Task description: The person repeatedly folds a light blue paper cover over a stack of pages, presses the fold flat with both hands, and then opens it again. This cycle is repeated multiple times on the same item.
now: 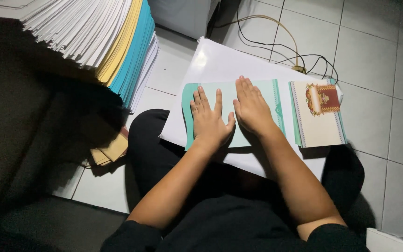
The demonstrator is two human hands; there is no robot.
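Both your hands, left hand [209, 122] and right hand [251, 108], lie spread flat on the green card [267, 95]; press evenly, keep its edges square on the white sheet [215, 63].

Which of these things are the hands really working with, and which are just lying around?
In use: left hand and right hand, flat on the pale green sheet; white board beneath; cream decorated card beside it.

Lying about: tall paper stack; cables; tan envelopes.

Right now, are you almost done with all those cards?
Done: a small pile of finished cards lies to the right. In hand: both hands, left and right, press flat on one green card. Left: a tall stack of sheets, so likely far from finished.
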